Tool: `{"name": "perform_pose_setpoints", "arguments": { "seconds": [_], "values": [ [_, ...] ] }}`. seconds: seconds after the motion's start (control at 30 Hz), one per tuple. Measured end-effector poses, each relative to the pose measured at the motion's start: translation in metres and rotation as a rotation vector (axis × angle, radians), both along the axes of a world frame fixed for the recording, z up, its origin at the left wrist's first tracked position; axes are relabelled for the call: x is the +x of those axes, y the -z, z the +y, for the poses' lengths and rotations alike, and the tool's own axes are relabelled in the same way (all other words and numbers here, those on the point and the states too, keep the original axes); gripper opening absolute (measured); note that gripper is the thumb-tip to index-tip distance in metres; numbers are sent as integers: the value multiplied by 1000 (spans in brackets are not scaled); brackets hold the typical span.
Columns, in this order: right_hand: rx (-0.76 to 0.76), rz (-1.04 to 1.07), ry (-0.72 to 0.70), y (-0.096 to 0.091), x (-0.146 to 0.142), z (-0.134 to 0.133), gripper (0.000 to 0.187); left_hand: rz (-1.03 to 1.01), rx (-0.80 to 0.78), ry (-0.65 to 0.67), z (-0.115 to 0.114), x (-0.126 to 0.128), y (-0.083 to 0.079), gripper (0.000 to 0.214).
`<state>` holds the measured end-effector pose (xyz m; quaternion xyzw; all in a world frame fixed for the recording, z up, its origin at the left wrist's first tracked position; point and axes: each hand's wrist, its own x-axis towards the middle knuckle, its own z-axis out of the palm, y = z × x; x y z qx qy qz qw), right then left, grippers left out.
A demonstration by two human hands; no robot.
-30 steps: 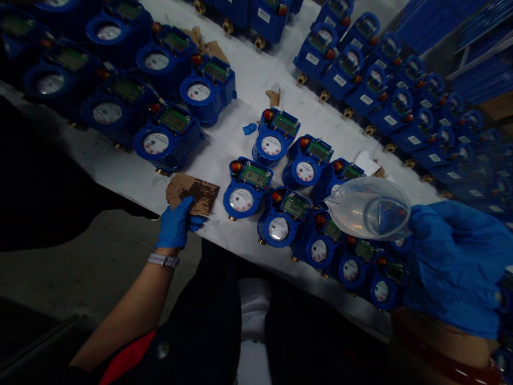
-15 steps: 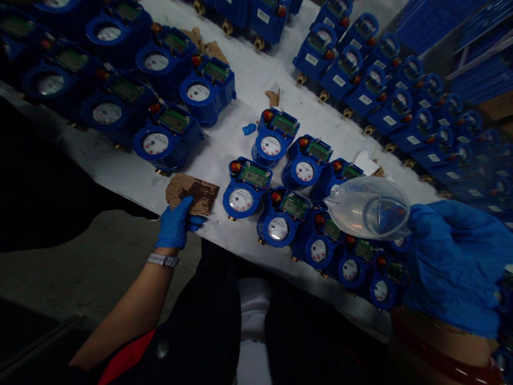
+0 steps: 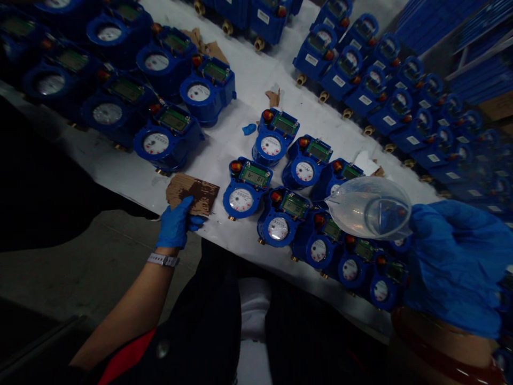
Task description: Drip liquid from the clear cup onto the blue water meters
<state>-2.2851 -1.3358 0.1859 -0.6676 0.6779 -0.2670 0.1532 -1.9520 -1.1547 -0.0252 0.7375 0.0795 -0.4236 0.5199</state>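
Note:
Gloved in blue, my left hand point(image 3: 176, 223) pinches the near edge of a torn piece of cardboard point(image 3: 202, 198) at the table's front edge. My right hand point(image 3: 457, 262), also in a blue glove, grips a clear plastic measuring cup point(image 3: 371, 209), tilted with its spout toward the left. The cup hangs above a group of blue water meters and hides part of some. Left of the spout, a water meter point(image 3: 241, 200) shows a round white dial and a lit display on a green circuit board. Another meter point(image 3: 278, 228) stands beside it.
More meters point(image 3: 156, 143) stand in rows at the left. Long rows of meters point(image 3: 372, 88) with brass fittings line the far right side. Cardboard scraps point(image 3: 273, 97) and a blue scrap point(image 3: 249, 129) lie on the white table cover point(image 3: 224, 144).
Both hands stay almost where they were, still holding the cardboard and the measuring cup. The cup has shifted very slightly. The meters have not moved.

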Motion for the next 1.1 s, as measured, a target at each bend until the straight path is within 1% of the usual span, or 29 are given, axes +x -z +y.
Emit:
{"name": "perform_pose_setpoints", "arguments": {
  "seconds": [0.2,0.47,0.77,0.9,1.1],
  "values": [
    [-38,-3,-18,4,-4,-1,26,-7,5,-6,1,1,3,19],
    [-29,20,-7,-1,2,0,24,-4,-1,-4,1,1,2,16],
    [-31,70,-20,3,-2,0,25,-7,-8,-6,2,1,2,19],
    [-29,52,-19,2,-2,-1,25,-3,-6,-3,1,1,1,19],
    [-25,46,-9,2,-4,-1,26,-8,-4,-8,2,1,4,21]
  ]
}}
